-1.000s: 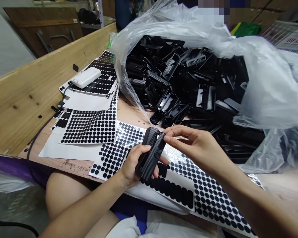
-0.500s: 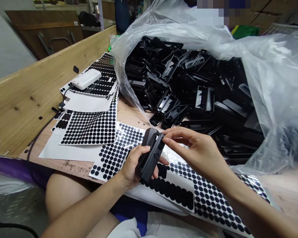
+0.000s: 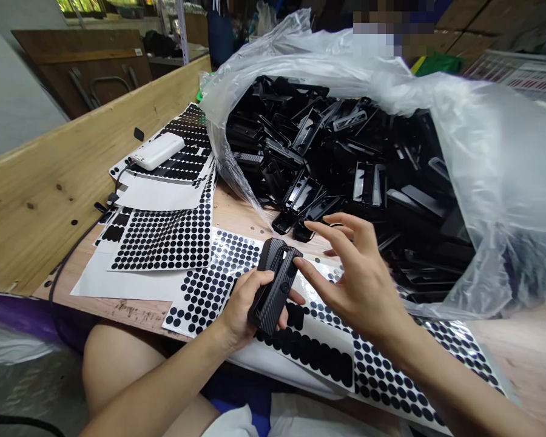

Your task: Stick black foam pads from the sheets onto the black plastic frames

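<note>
My left hand (image 3: pixel 246 306) is closed around a black plastic part (image 3: pixel 276 285) with a carbon-fibre texture, a long slot and a small round mark near its middle. The part is tilted, its far end pointing away from me. My right hand (image 3: pixel 352 273) is open beside it, thumb tip at the part's upper right edge and the other fingers spread apart above. Beneath both hands lies a white sheet of round black stickers (image 3: pixel 386 370). A backing strip with merged black dots (image 3: pixel 318 355) rests on top of it.
A clear plastic bag (image 3: pixel 495 152) full of black plastic parts (image 3: pixel 309 130) fills the back and right of the table. More sticker sheets (image 3: pixel 164 240) lie at left, with a white power bank (image 3: pixel 158 150) and its cable (image 3: pixel 68 258). A wooden board (image 3: pixel 73 176) edges the left side.
My right hand's fingers have spread and lifted away from the part, leaving the thumb near its edge. The left hand keeps its hold. The view has shifted slightly.
</note>
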A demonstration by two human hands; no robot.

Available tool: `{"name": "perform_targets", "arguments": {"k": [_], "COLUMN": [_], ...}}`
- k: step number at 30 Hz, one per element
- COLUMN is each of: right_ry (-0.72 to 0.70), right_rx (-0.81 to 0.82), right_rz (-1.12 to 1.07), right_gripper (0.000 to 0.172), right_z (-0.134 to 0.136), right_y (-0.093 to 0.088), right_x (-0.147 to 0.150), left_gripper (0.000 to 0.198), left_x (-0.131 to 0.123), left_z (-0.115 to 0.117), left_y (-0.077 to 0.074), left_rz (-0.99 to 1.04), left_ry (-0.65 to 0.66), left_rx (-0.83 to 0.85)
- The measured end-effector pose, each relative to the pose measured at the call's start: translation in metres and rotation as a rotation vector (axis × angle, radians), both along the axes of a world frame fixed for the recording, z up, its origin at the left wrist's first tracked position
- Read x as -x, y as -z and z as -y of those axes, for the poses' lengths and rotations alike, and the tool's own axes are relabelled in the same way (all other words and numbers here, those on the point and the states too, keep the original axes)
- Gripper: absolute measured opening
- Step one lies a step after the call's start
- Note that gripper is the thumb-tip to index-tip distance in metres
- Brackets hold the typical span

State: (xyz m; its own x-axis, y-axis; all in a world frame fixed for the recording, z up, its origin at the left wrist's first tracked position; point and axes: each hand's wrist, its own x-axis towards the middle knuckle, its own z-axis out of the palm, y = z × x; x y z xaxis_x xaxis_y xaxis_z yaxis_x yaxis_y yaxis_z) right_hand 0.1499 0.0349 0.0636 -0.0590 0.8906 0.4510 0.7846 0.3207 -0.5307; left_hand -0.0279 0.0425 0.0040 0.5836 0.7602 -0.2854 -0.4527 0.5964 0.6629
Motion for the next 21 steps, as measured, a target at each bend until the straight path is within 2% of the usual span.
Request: {"name": "perform_targets", "arguments": {"k": [2,4,7,10,13,15,18,21], "right_ry": [-0.082,-0.157,-0.148,-0.106,0.025,0.049,-0.076,-0.167], "right_rx": [0.252,0.498,0.706,0.759,0.66,0.648,0.831,0.947], "right_rz": [-0.139,-0.319,-0.627,-0.948,-1.304,-1.508,-1.604,-1.502], "right_gripper": [0.054,0.056,0.053,0.045,0.039,0.039,0.037,0.034], "right_z": [-0.003,-0.006,-0.012,-0.013,-0.006,0.005,0.024,0.037], "right_y": [-0.001,-0.001,0.001,0.003,0.001,0.0,0.001,0.007], "right_x": [-0.001,-0.002,-0.007,-0.016,-0.023,-0.021,-0.002,0.024], "left_gripper": [0.044,0.045,0.05,0.054,0.05,0.043,0.048,0.061], "left_x": [0.0,0.0,-0.001,-0.002,-0.003,-0.003,-0.002,-0.001], "left_z": [0.001,0.002,0.003,0.002,-0.001,-0.002,-0.002,0.0], "left_y": [-0.001,-0.001,-0.003,-0.006,-0.009,-0.01,-0.011,-0.012], "left_rz": [-0.026,-0.032,-0.039,-0.039,-0.018,-0.006,0.035,0.016], "left_ry": [-0.002,0.005,0.033,0.036,-0.066,-0.146,-0.224,-0.244], "left_rx": [-0.013,-0.032,-0.044,-0.026,0.02,0.056,0.087,0.094]}}
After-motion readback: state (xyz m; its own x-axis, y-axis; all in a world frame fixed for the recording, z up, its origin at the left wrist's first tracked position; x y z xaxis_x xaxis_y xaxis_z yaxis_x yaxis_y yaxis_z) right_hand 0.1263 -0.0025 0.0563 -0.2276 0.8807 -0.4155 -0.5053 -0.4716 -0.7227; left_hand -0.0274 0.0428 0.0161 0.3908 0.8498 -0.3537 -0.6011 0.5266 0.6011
